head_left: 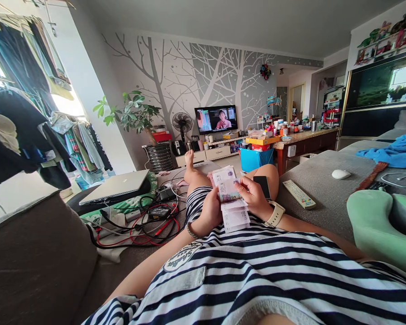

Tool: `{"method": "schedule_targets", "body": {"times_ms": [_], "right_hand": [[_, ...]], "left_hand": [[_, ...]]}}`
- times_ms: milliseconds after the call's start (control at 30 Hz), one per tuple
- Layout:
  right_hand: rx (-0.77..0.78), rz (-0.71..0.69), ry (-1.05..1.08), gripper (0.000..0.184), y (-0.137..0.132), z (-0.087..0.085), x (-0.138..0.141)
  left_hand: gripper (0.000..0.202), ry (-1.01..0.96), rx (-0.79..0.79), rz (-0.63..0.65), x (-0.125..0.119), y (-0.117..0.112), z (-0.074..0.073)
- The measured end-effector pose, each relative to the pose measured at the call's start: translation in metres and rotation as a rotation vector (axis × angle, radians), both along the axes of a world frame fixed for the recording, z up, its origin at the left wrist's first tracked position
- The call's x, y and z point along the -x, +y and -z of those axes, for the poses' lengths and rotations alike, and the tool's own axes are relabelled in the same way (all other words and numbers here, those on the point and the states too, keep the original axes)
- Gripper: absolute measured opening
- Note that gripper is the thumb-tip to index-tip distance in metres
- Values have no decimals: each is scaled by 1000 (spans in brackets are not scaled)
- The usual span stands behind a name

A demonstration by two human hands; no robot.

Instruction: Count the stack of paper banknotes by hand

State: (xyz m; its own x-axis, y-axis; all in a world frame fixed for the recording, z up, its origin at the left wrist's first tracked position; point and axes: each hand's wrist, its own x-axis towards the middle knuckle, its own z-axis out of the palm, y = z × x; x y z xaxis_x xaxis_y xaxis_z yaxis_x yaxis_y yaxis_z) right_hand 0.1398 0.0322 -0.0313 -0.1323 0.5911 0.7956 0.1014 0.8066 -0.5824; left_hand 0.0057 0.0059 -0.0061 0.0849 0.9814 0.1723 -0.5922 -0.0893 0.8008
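Observation:
I lie back on a grey sofa in a striped shirt, with a stack of banknotes (230, 198) held over my lap. My left hand (210, 211), a bracelet at its wrist, grips the stack from the left and below. My right hand (253, 196), with a pale watch on the wrist, pinches the top notes with thumb and fingers. Some notes fan upward, others hang down toward my shirt. A black phone (262, 186) rests on my right knee just behind the right hand.
A remote control (299, 194) and a white mouse (340, 174) lie on the sofa seat at right, beside a green cushion (382, 225) and blue cloth (395, 155). At left sit a laptop (117, 186) and tangled cables (145, 223). A television (216, 119) plays ahead.

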Motion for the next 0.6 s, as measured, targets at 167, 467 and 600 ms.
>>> {"method": "schedule_targets", "body": {"times_ms": [167, 467, 600], "right_hand": [[-38, -13, -58, 33, -4, -4, 0], [-63, -40, -20, 25, -9, -6, 1], [-63, -61, 2, 25, -13, -7, 0]], "left_hand": [[32, 34, -52, -23, 3, 4, 3], [15, 71, -64, -53, 6, 7, 5], [13, 70, -69, -74, 6, 0, -1]]}}
